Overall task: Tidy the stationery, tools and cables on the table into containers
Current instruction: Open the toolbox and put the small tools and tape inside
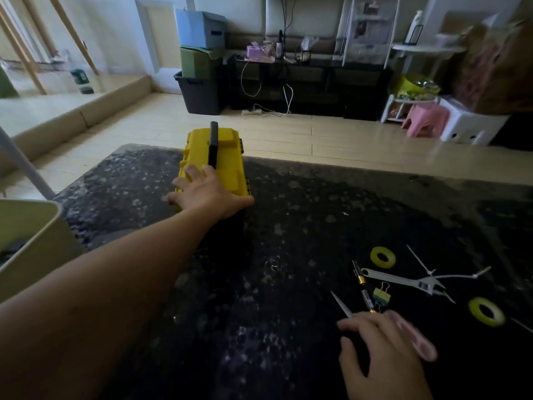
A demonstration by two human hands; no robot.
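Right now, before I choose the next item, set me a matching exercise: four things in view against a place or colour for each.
Things: 1 toolbox; 2 wrench; 3 binder clip; 4 bin.
Descriptions: A at the left edge of view; B silver, beside cable ties; C under the left hand; D just beyond the right hand.
Pairs: 1-C, 2-B, 3-D, 4-A.

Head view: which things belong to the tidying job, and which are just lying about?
Job: yellow toolbox under the left hand, wrench, two yellow tape rolls, binder clip, cable ties, batteries.
Lying about: pink stool, blue box, power strip on the floor.
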